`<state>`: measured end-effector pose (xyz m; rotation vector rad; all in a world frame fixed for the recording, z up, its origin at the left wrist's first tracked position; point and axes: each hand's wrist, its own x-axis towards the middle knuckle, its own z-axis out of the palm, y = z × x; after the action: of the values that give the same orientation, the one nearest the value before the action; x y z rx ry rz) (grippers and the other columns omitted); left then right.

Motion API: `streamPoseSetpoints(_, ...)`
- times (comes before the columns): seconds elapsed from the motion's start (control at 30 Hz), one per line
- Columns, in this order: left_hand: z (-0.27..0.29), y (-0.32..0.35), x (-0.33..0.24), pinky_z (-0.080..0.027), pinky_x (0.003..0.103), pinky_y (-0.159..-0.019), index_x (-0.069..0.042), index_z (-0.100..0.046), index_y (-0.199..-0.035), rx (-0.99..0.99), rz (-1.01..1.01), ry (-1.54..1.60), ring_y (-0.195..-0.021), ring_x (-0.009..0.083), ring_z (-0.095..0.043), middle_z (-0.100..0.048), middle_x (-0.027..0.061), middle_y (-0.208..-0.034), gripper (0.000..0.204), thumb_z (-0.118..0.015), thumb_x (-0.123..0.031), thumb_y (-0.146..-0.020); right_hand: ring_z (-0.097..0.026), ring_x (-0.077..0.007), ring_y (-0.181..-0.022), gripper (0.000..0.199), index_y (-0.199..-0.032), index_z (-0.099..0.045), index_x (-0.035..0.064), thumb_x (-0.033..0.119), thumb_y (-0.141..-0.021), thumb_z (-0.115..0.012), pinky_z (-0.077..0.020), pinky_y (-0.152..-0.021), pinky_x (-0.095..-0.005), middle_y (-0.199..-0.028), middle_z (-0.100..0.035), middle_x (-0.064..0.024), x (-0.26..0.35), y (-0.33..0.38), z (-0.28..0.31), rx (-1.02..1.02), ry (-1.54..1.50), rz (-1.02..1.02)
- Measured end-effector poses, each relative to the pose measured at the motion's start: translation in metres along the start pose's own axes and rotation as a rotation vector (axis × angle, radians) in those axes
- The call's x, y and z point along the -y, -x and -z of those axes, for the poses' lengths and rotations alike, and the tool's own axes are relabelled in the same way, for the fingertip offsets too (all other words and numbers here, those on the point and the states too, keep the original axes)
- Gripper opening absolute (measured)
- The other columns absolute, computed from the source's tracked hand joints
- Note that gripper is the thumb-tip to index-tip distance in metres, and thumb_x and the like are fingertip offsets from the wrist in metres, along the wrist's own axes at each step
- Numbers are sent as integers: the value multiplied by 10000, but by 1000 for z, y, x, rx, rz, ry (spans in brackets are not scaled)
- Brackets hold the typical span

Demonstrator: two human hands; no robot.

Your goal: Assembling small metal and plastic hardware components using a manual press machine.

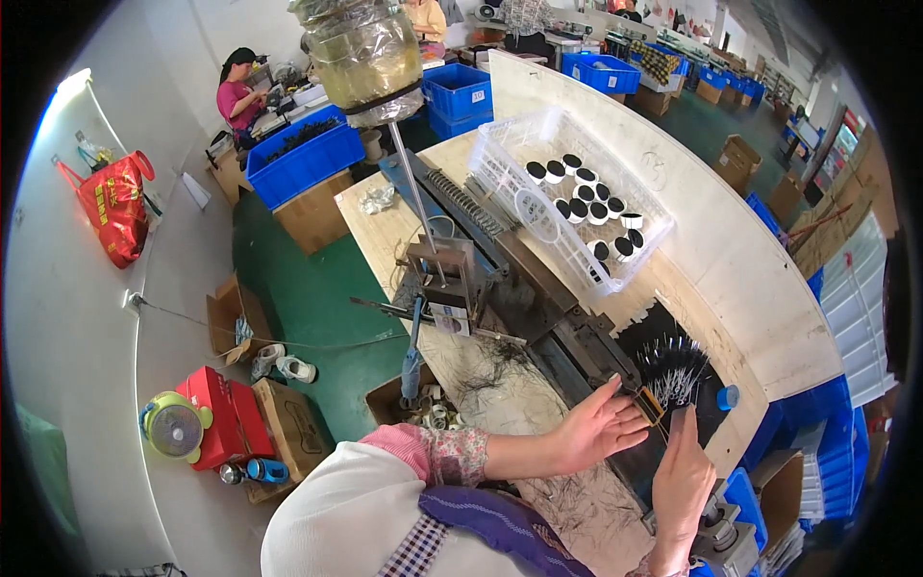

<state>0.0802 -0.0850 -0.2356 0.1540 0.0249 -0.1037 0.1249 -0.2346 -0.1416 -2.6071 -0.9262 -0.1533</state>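
My left hand (pixel 598 431) is open beside the machine, its fingers stretched out and the tips next to a small brass-coloured block (pixel 652 405). Closed around a flat grey piece (pixel 684 421) is my right hand (pixel 685 478), to the right of that block. I cannot make out exactly what the grey piece is. Just beyond both hands a bundle of loose bristles (pixel 676 370), black with pale shiny ends, fans out on a black mat (pixel 657 327). A long dark metal machine (pixel 543 279) runs diagonally across the wooden bench, ending near my left fingers.
A clear plastic basket (pixel 630 274) holds several white cylinders with black tops (pixel 579 207). A small blue cap (pixel 728 397) sits right of the bristles. Cut bristles litter the bench (pixel 500 389). A wrapped container (pixel 361 62) stands over a metal rod. Another person (pixel 242 93) works at the far left.
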Motion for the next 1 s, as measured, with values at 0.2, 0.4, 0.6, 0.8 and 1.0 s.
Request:
streamPoseSetpoints(0.2,-6,0,-1,-285,402,-1120,31,-339,-1383,-61,18,-22,-1305,234,-389,-419,137,-1409,717,-398,-541,-954,-645,-329,-631,469,-1300,-439,-85,15,-847,-504,-493,-538,-404,-738,-633,-185,-3,3,-12,154,277,69)
streamPoseSetpoints(0.4,0,-3,2,-296,380,-1086,-31,-412,-1344,-60,19,-31,-1243,189,-437,-486,78,-1345,679,-456,-566,-928,-632,-315,-605,483,-1281,-463,-94,18,-815,-525,-491,-540,-405,-684,-616,-165,3,2,-18,137,350,86)
streamPoseSetpoints(0.6,-6,0,1,-351,359,-1074,-28,-482,-1238,-196,5,-97,-1161,195,-504,-541,87,-1255,511,-506,-447,-947,-637,-341,-675,459,-1281,-446,-74,9,-832,-489,-497,-597,-428,-743,-626,-194,7,1,-7,222,310,31)
streamPoseSetpoints(0.8,5,-1,37,-407,266,-1002,-94,-519,-1205,-341,-14,-160,-1107,115,-532,-559,26,-1235,321,-557,-288,-952,-622,-444,-863,352,-1181,-443,41,171,-865,-528,-479,-743,-531,-962,-619,-285,15,56,-15,876,-1,-238)
streamPoseSetpoints(1.0,35,8,64,-382,305,-1026,-36,-289,-1447,-270,388,-535,-1206,134,-486,-453,50,-1372,537,-473,-253,-991,-630,-413,-786,370,-1104,-529,51,284,-833,-626,-487,-671,-499,-832,-634,-239,-35,119,-168,837,-16,1)
